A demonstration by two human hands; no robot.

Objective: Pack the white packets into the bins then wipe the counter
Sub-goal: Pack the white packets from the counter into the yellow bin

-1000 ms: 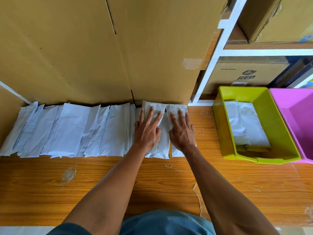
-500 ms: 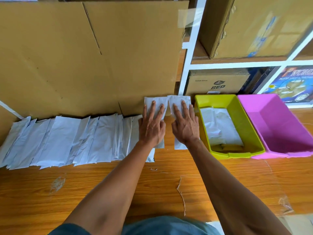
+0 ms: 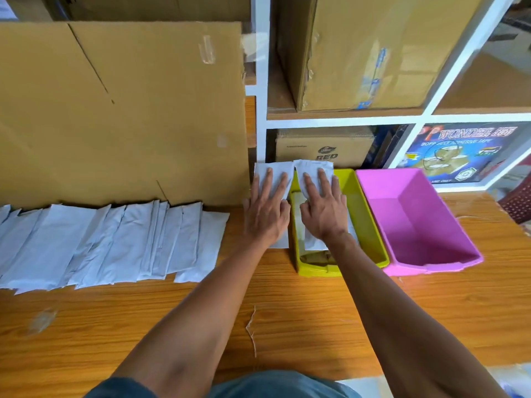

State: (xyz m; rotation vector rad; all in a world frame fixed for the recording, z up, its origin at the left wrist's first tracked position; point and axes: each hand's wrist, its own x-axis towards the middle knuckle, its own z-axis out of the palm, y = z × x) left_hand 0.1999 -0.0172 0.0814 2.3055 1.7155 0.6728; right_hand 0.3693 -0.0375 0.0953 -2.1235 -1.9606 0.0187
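My left hand (image 3: pixel 265 209) grips one white packet (image 3: pixel 273 170), held just left of the yellow-green bin (image 3: pixel 365 214). My right hand (image 3: pixel 324 211) grips a second white packet (image 3: pixel 313 166) over that bin's left half. Both packets are lifted off the wooden counter (image 3: pixel 287 311), fingers spread on top. A row of several overlapping white packets (image 3: pixel 115 242) lies along the counter's back left. The empty pink bin (image 3: pixel 425 222) stands right of the yellow-green one. The yellow-green bin's contents are mostly hidden by my right hand.
A large flat cardboard sheet (image 3: pixel 123 110) stands upright behind the packet row. White shelving (image 3: pixel 344 119) behind the bins holds cardboard boxes (image 3: pixel 359 53) and a tape carton (image 3: pixel 459 150). The counter's plastic film is torn near the front middle (image 3: pixel 251 326).
Both hands have carried their two packets rightward, from the end of the packet row to the yellow-green bin. The camera view has swung right with them.
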